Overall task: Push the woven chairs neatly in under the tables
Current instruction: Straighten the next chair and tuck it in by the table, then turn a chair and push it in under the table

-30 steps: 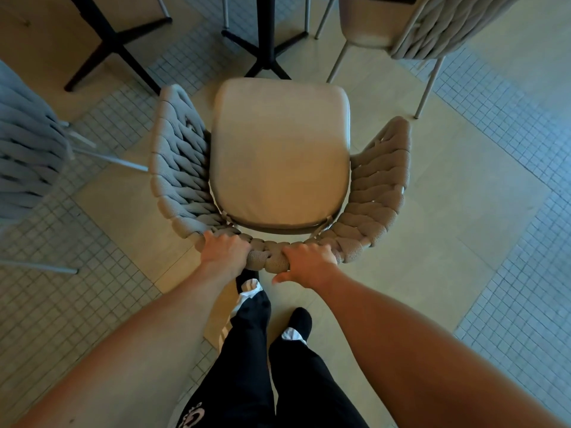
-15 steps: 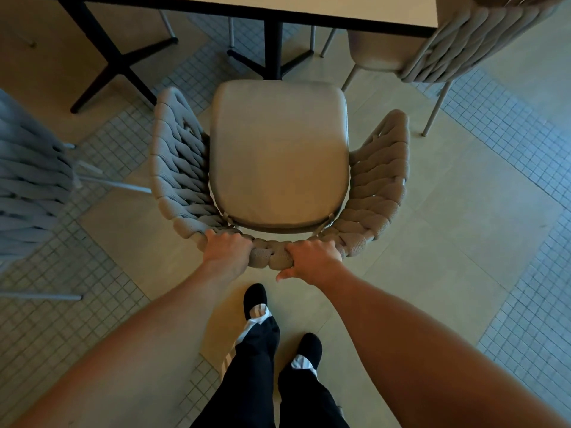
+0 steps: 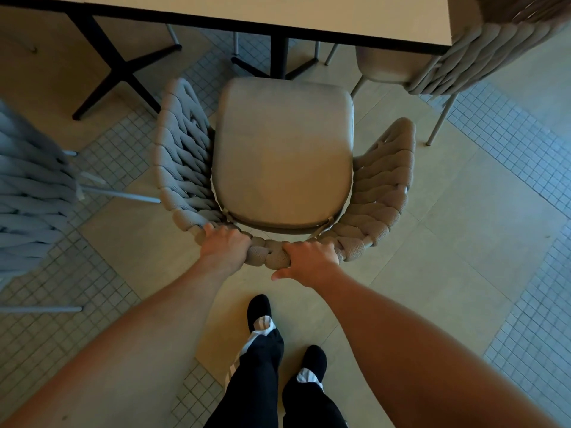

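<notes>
A beige woven chair (image 3: 284,156) with a smooth seat cushion stands in front of me, facing a light table (image 3: 278,10) with a black edge and a black pedestal base. The cushion's front edge lies just short of the table edge. My left hand (image 3: 224,247) grips the woven backrest rim left of centre. My right hand (image 3: 310,259) grips the same rim right of centre, thumb under it. Both arms reach forward.
A second woven chair (image 3: 482,54) is tucked at the table's right corner. A grey woven chair (image 3: 27,186) stands at the left. Another black cross-shaped table base (image 3: 120,69) is at the upper left. My feet (image 3: 262,322) are behind the chair on tiled floor.
The chair has slid forward toward the table, whose top has come into view. I have stepped forward behind it. Both hands keep their grip on the backrest.
</notes>
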Tool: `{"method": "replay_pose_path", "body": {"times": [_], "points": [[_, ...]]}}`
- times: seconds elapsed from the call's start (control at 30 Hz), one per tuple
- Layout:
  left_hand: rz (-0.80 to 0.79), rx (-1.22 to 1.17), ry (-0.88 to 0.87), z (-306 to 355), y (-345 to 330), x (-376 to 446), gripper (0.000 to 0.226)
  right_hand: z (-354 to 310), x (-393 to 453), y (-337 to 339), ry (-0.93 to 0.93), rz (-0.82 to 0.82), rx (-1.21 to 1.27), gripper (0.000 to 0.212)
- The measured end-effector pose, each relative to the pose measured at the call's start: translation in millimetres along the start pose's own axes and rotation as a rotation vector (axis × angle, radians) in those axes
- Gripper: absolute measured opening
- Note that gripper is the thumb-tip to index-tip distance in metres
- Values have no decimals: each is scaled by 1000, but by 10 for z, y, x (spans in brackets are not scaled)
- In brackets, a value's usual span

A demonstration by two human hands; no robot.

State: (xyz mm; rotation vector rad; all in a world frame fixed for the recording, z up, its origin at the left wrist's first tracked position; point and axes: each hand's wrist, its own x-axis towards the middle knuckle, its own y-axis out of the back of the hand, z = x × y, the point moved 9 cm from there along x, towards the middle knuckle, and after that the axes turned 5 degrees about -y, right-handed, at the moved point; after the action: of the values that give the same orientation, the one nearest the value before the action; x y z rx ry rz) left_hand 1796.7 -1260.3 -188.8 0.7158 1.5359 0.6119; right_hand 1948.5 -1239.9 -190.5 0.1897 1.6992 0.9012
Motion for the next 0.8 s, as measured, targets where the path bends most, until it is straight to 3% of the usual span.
{"method": "replay_pose_path", "body": {"times": [0.47, 0.8], "points": [[50, -45, 8, 62, 40, 87, 28, 129, 77, 15, -21, -21, -42, 81], [162, -276, -27, -18, 83, -286, 63, 218, -153, 143, 47, -42, -39, 84]]}}
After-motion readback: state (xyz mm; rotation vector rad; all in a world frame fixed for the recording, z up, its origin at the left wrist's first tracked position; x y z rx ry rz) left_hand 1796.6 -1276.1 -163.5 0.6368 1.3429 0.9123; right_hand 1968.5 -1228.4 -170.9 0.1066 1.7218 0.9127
